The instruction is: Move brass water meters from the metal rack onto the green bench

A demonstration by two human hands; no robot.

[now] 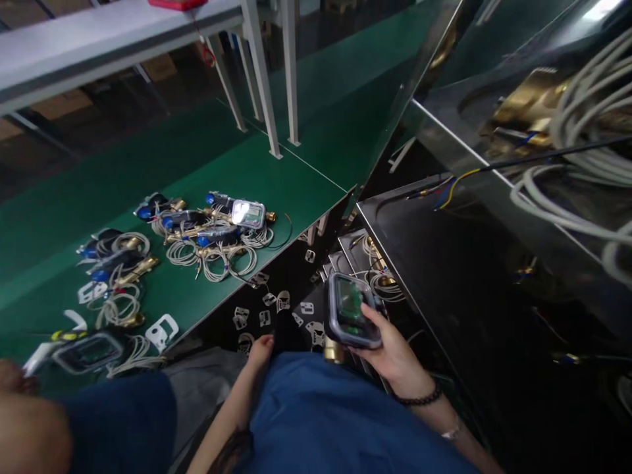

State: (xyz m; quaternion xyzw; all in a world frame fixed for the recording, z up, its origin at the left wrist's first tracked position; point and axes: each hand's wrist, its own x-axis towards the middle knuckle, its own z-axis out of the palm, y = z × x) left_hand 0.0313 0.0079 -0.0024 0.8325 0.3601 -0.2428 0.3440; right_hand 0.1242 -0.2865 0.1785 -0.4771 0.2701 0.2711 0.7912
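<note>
Right hand (395,355) grips a meter unit (351,311) with clear window, green board inside; brass fitting below. Unit sits at 6 o'clock, centre-low. Left hand (261,347) mostly hidden by blue clothing; grip cannot be told. More wired meters (212,230) on green counter (306,178) at 9 o'clock. No legible writing.

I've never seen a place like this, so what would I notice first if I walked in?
Probably the grey box with a clear window that the right hand holds up near the middle. Next, the pile of brass parts with coiled white wires lying on the green table to the left. On the right, thick pale cables loop over a shiny metal bin.
</note>
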